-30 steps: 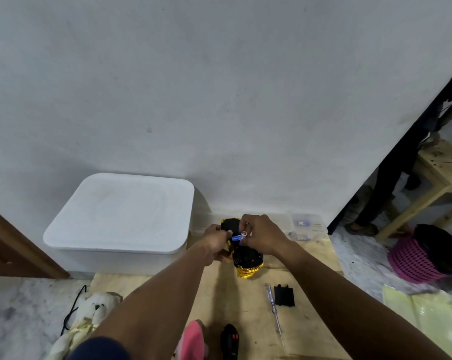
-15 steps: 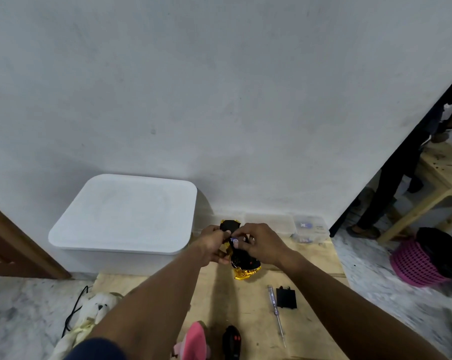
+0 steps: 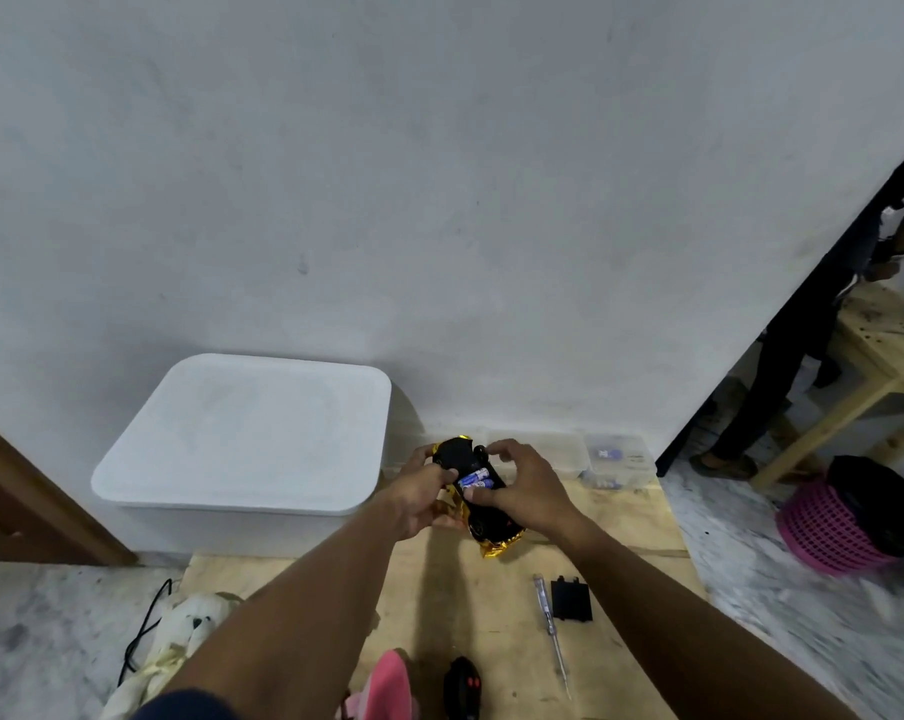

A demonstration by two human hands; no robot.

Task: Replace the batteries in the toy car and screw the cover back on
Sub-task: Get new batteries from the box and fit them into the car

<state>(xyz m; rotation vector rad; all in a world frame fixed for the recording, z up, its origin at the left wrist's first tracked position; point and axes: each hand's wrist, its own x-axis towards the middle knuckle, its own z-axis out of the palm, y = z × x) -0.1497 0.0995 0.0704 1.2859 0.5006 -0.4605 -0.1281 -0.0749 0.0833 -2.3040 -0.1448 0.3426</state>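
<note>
A gold and black toy car (image 3: pixel 491 527) is held upside down above the wooden board (image 3: pixel 439 605). Its open compartment shows blue batteries (image 3: pixel 475 479). My left hand (image 3: pixel 423 498) grips the car's left side. My right hand (image 3: pixel 522 485) rests on its right side, with the thumb pressing at the batteries. The black battery cover (image 3: pixel 572 599) lies on the board to the right, and a screwdriver (image 3: pixel 551 628) with a clear handle lies just left of it.
A large white lidded bin (image 3: pixel 242 433) stands at the left against the wall. Small clear plastic boxes (image 3: pixel 619 457) line the wall behind the car. A black remote (image 3: pixel 463 688), a pink object (image 3: pixel 387 685) and a plush toy (image 3: pixel 190 631) lie near me. A pink basket (image 3: pixel 824 527) and a standing person (image 3: pixel 782 366) are at the right.
My right hand held a blue battery above the car a second ago. It has lowered onto the compartment, and batteries now lie in the car.
</note>
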